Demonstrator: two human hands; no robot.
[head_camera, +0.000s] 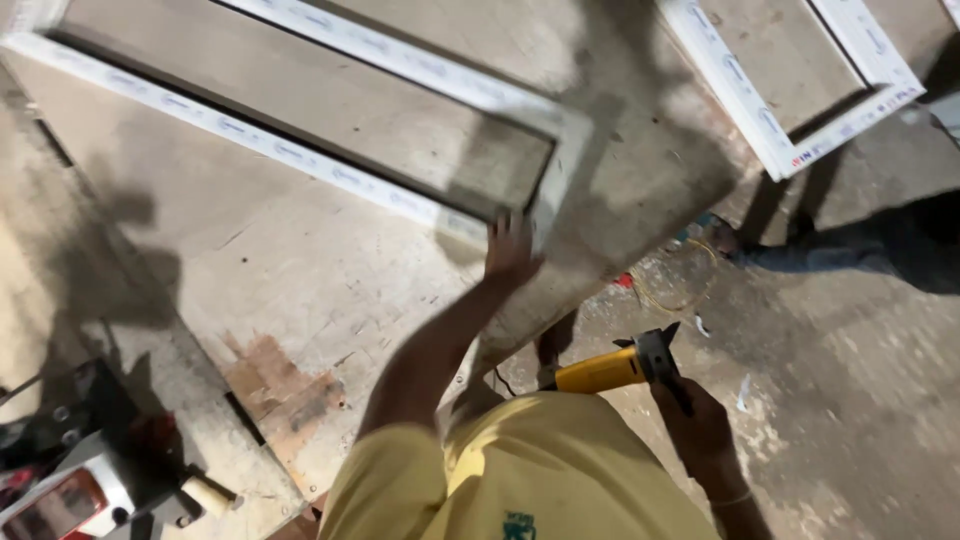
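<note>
your right hand (700, 420) grips yellow grinder (610, 370), idle | left hand (512, 250) flat, steadying white frame (560, 150) corner | grinding not begun

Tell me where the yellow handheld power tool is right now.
In the head view, the yellow handheld power tool is lower right of centre, gripped by the right hand, just off the grey worktable's edge, above the dusty floor.
</note>
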